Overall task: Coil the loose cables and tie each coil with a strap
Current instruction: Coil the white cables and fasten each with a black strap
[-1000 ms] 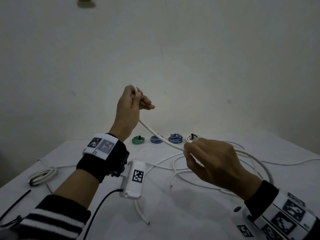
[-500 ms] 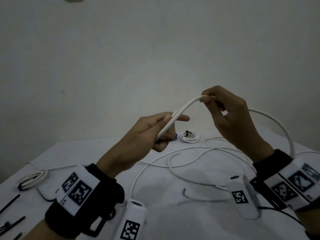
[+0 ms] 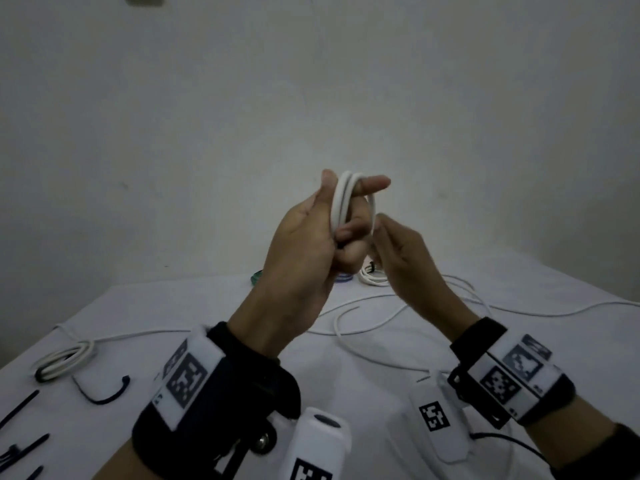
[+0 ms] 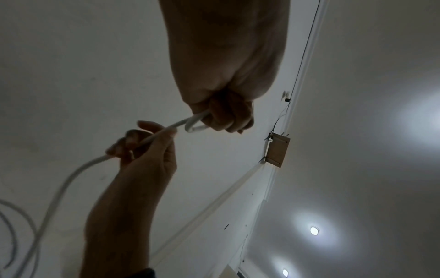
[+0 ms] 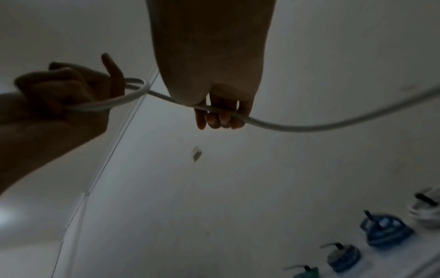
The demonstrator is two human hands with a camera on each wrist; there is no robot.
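Hands are both up in the air over the middle of the counter (image 3: 519, 282) right now. My left hand (image 3: 304, 251) has the white cable (image 3: 341, 202) looped around it, two turns sitting side by side over the fingers (image 3: 375, 183), with the thumb up on one side and the index finger sticking out straight on the other. The lower fingers are curled in on the loops, so that hand is clamped on the coil. My right hand (image 3: 405, 261) sits just beside it, fingers pinched together on the same cable where it leaves the coil; the right wrist view shows the cable lying across the curled fingertips (image 5: 219, 120) and then swinging off to the side.

Loose rest of that cable trails down onto the white counter in big open curves near the middle and out toward the right edge.

Along the far edge I can see finished coils: a white coil (image 3: 372, 275) with a dark strap, a blue coil (image 3: 344, 278) mostly hidden behind my left hand, and a green coil (image 3: 257, 277) peeking out. Near the left edge there's another white bundle (image 3: 64, 362) with a dark tie. Few black straps (image 3: 104, 393) lie loose at the near left corner.
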